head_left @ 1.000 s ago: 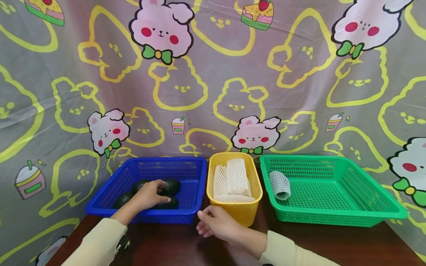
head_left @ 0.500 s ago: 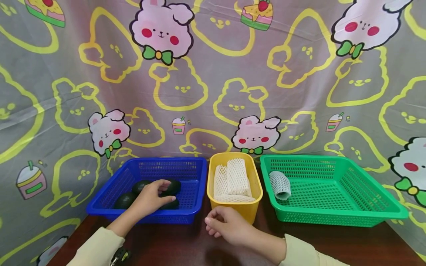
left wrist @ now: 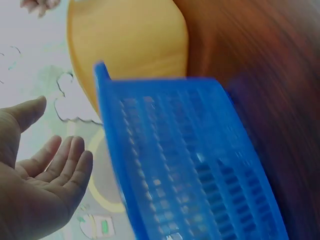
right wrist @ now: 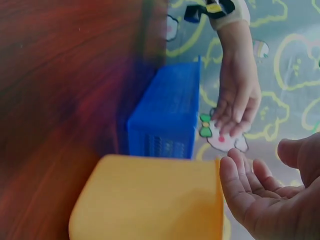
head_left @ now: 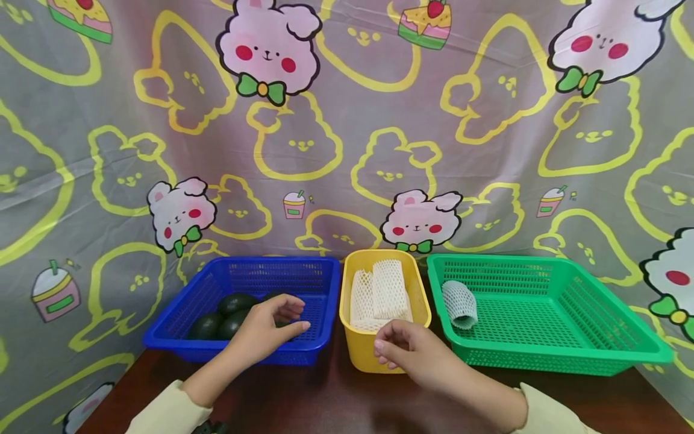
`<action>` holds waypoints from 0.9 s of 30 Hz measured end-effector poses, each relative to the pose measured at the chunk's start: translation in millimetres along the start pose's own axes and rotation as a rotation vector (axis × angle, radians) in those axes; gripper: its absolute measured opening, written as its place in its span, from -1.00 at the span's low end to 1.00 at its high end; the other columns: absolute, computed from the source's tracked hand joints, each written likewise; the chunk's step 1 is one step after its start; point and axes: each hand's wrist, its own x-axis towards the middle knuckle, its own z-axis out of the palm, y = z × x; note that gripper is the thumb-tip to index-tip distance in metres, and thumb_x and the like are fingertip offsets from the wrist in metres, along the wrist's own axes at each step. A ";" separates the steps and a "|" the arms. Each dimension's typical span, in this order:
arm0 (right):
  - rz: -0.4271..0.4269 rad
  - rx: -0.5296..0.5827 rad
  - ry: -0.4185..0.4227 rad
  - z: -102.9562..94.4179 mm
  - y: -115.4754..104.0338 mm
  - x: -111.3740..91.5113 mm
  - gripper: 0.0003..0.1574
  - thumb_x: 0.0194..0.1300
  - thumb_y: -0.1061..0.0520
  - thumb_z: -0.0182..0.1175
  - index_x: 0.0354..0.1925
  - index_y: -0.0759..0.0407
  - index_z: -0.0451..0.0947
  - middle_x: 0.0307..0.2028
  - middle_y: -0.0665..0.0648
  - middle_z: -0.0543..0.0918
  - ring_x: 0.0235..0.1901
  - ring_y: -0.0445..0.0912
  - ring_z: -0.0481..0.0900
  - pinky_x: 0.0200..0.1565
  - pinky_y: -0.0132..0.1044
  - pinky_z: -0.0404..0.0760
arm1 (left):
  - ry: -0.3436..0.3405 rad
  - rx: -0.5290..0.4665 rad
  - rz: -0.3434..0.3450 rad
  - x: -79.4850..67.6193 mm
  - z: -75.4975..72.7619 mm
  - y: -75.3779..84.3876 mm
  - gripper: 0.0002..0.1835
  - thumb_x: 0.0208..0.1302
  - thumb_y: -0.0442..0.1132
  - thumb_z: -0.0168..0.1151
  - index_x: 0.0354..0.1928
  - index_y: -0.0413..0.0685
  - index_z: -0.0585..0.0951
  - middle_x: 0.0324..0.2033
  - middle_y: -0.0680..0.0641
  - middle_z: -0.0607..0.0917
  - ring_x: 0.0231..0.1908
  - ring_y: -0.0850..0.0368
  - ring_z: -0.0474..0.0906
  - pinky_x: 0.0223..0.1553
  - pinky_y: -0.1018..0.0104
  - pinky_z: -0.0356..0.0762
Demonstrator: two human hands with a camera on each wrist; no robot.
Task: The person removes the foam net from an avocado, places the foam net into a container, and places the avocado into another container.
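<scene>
My left hand (head_left: 271, 328) hovers over the front right of the blue basket (head_left: 154, 331), its fingers loosely bent and nothing in them. Several dark green avocados (head_left: 206, 327) lie in that basket, some of them partly behind the hand. In the left wrist view the palm (left wrist: 40, 195) is bare beside the basket wall. Over the front rim of the yellow bin (head_left: 360, 349) is my right hand (head_left: 423, 355), loosely curled and holding nothing. White foam net sleeves (head_left: 389, 289) fill the bin. The right wrist view also shows both hands without an object.
A green basket (head_left: 547, 352) stands to the right, with one foam net sleeve (head_left: 459, 304) at its left side; whether it has something inside, I cannot tell. All three containers stand on a dark red-brown table (head_left: 325, 398) before a patterned cloth (head_left: 325, 138).
My left hand has lifted off the avocados and moved right a little, uncovering more of them. My right hand has moved right and up, from beside the blue basket to the yellow bin's front.
</scene>
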 end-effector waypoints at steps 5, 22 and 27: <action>-0.008 -0.008 0.026 -19.4 -2.4 -9.0 -0.67 0.42 0.08 0.15 -0.13 0.39 0.48 -0.32 0.20 0.61 -0.27 0.04 0.57 -0.23 -0.25 0.63 | -0.108 -0.130 0.042 -2.8 12.1 18.9 -0.70 0.20 -0.14 0.40 -0.11 -0.15 0.62 -0.26 -0.01 0.69 -0.25 0.12 0.61 -0.20 0.28 0.59; 0.120 -0.152 0.290 -79.7 1.3 -15.0 -0.53 0.40 0.00 0.17 0.01 0.39 0.46 -0.21 0.18 0.65 -0.21 -0.01 0.64 -0.18 -0.18 0.66 | -0.419 -0.501 0.053 -3.8 87.9 70.6 -0.69 0.28 -0.26 0.30 -0.01 -0.32 0.61 -0.13 -0.21 0.69 -0.15 0.22 0.63 -0.09 0.38 0.55; 0.143 -0.172 0.342 -98.2 11.1 -8.1 -0.41 0.41 -0.08 0.15 0.07 0.43 0.42 -0.17 0.23 0.64 -0.16 0.04 0.65 -0.18 -0.21 0.66 | -0.496 -0.533 0.071 -3.2 114.0 77.7 -0.66 0.29 -0.29 0.28 0.05 -0.33 0.57 -0.12 -0.03 0.68 -0.12 0.29 0.60 -0.04 0.43 0.51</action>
